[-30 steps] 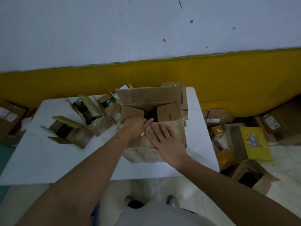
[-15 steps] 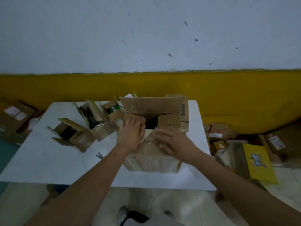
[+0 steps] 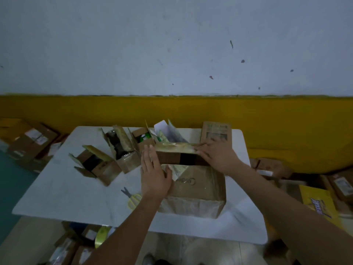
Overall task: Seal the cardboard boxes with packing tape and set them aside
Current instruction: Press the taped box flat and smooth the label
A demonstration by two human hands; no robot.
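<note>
Half a second on, the far flap (image 3: 175,148) of the cardboard box (image 3: 198,190), which stood upright before, now tips down toward us. Our right hand (image 3: 219,156) has left the near flap and moved to the far flap's right end. The box sits at the near middle of the white table (image 3: 76,197), and yellow-handled scissors (image 3: 133,199) lie just left of it, in fuller view than before. A dark gap under the lowered flap is all we can see of the inside, and motion blur softens the flap's taped edge. Our right fingers curl over the flap's edge and grip it, with the thumb hard to make out. Our left hand (image 3: 153,176) lies flat on the box top's left side, fingers straight and close together. Smaller open boxes (image 3: 97,165) stand to the left.
</note>
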